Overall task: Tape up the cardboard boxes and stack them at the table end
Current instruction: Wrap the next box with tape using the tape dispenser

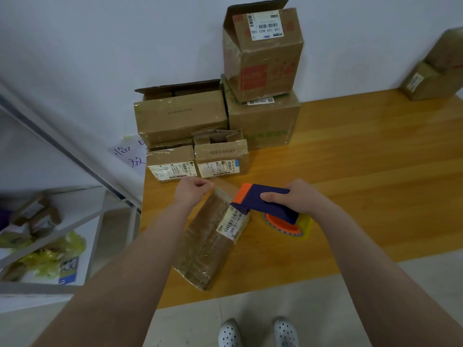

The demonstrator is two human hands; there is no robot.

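Curled tight, the fingers of my left hand (194, 190) pinched what I took to be the free end of the clear tape (226, 187), just past the far end of the long box (208, 241). My right hand (288, 199) was wrapped round the tape dispenser (260, 200), fingers closed over its purple body, nothing else in it. I held the two apart so the strip stayed taut and flat above the box top, as I judged it, ready to be laid down along it.

That box lay slantwise on the table (363, 171) near the front edge, between my forearms. Two small boxes (221, 156) stood just beyond my left hand, one with its top open, leaving little room to push forward. Behind them bigger boxes (261, 53) were piled against the wall, the topmost with a flap up. More boxes (436, 71) sat well apart at the far right, probably the stacking end. A shelf (50, 221) stood to my left.
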